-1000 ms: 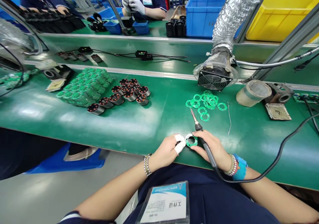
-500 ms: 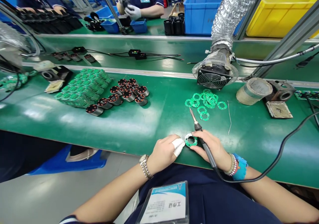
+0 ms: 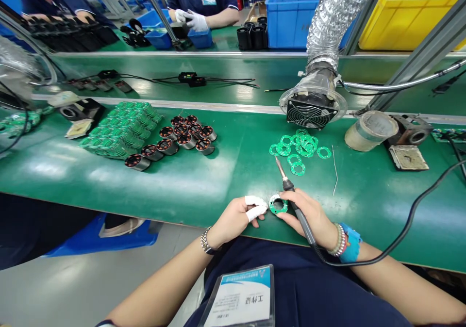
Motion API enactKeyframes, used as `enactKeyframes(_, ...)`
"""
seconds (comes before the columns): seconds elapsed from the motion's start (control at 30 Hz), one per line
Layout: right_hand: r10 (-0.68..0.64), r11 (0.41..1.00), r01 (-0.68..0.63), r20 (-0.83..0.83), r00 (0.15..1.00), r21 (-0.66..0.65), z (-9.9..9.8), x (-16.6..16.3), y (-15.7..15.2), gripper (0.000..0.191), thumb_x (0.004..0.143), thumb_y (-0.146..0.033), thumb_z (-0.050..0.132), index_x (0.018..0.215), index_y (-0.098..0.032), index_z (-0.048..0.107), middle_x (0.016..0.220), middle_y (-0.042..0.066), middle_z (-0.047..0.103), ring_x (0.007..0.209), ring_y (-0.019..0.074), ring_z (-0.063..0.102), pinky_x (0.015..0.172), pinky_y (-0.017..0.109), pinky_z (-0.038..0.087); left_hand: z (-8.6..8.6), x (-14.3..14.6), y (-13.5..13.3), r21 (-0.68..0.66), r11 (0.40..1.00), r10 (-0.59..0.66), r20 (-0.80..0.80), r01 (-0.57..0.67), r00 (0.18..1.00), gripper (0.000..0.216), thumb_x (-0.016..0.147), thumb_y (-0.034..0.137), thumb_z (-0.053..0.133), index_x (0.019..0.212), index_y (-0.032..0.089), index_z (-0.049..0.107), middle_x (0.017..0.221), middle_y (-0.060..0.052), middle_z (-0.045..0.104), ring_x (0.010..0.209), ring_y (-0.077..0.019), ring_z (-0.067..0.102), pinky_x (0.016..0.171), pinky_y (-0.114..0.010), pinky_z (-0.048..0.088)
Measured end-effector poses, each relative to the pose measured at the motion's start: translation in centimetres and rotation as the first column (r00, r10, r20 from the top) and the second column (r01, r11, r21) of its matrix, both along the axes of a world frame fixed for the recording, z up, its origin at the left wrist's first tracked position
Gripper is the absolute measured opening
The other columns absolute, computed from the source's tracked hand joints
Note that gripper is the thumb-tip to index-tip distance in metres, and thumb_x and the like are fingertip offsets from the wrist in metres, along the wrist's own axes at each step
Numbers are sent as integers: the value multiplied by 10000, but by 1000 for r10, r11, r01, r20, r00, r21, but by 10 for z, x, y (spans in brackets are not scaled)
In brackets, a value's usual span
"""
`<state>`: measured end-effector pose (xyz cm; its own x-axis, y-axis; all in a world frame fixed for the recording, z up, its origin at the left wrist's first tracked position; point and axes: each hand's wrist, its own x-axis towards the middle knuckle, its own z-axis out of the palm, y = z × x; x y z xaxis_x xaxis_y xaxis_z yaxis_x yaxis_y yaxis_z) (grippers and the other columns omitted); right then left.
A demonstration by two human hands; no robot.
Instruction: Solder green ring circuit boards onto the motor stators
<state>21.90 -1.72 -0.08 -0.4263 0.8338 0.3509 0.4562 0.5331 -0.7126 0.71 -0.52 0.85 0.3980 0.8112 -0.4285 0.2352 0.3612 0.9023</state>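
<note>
My right hand (image 3: 313, 214) holds a soldering iron (image 3: 301, 216) against the palm, its metal tip pointing away over the table. Thumb and forefinger of that hand also grip a green ring-shaped circuit board (image 3: 273, 209) with a dark round opening; what lies under the board is hidden. Just left of the board, my left hand (image 3: 238, 216) has white-wrapped thumb and forefinger pinched together, and whatever is between the tips is too small to make out. Loose green ring boards (image 3: 306, 145) lie beyond the iron's tip.
Several copper-wound motor stators (image 3: 186, 140) stand left of centre beside stacked green boards (image 3: 118, 128). A fan on a foil duct (image 3: 309, 113) hangs ahead. At right are a round container (image 3: 371, 132), an iron stand (image 3: 413, 132) and solder wire (image 3: 335, 169). A gloved co-worker (image 3: 202, 7) sits opposite.
My left hand has drawn slightly left from the board's edge and turned, so both wrapped fingertips show. My right hand, the iron and the board stay almost still.
</note>
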Motion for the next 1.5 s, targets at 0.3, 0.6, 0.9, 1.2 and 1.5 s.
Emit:
enactKeyframes(0.3,7,1000,-7,-12,1000,21,-1,0,0,314,837,-228,571,1131,-200,464,891,50,532,740,144,511,670,262,475,5,14,1,370,928,61,-55,-37,997,101,711,248,654,767,164,663,755,-27,622,639,-114,571,598,-228,483)
enactKeyframes(0.6,17,999,-17,-7,1000,40,-1,0,1,308,843,-240,564,1129,-200,458,889,53,529,729,145,506,660,269,476,5,26,10,48,998,31,53,-34,998,193,630,241,709,642,137,547,575,30,546,491,-76,496,482,-198,430)
enactKeyframes(0.9,15,1000,-15,-17,1000,22,-2,0,0,295,849,-238,557,1126,-198,467,903,56,537,760,148,518,683,271,478,-12,11,-17,720,688,76,-199,93,977,236,815,197,572,1049,167,585,805,-36,652,677,-117,612,638,-234,522)
enactKeyframes(1.2,13,1000,-13,-23,1000,18,-2,-1,-1,309,846,-237,563,1138,-202,469,907,55,541,776,154,531,696,286,487,0,-2,-18,755,352,43,-603,553,797,314,819,101,453,1106,148,571,955,-97,655,851,-206,606,684,-317,529)
enactKeyframes(1.5,83,996,-82,14,996,-36,11,7,11,320,841,-231,570,1148,-219,479,1032,62,607,923,172,601,819,312,505,-1,11,3,577,785,3,-370,226,929,190,863,216,469,926,171,643,820,-36,669,726,-146,608,700,-263,487)
